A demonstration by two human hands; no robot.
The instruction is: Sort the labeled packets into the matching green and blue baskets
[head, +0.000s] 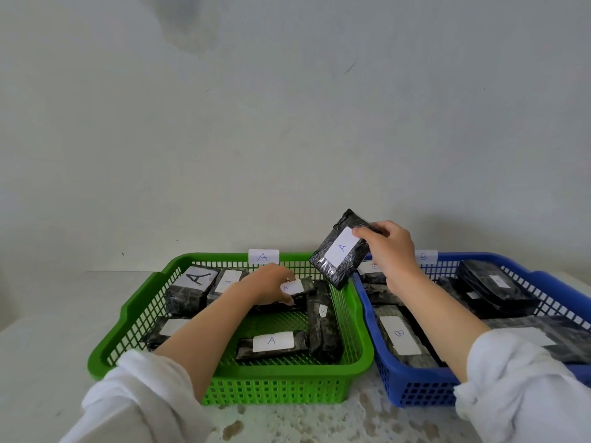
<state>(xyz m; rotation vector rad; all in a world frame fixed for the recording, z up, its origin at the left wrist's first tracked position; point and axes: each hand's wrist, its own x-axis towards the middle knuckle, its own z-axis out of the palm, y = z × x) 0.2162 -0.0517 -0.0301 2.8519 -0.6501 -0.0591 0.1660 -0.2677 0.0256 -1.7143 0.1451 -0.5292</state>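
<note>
A green basket [105,353] tagged A sits on the left and a blue basket [543,276] tagged B on the right, side by side. Both hold several black wrapped packets with white labels. My right hand [388,247] grips a black packet labeled A [339,251] in the air above the gap between the baskets, tilted. My left hand [271,284] reaches into the green basket and its fingers close on a labeled packet [297,292] lying near the basket's middle back. Another A packet [271,343] lies at the front.
The baskets rest on a pale speckled counter [287,423] against a plain white wall [287,123]. Bare counter stretches to the left of the green basket. White sleeves cover both forearms at the bottom of the view.
</note>
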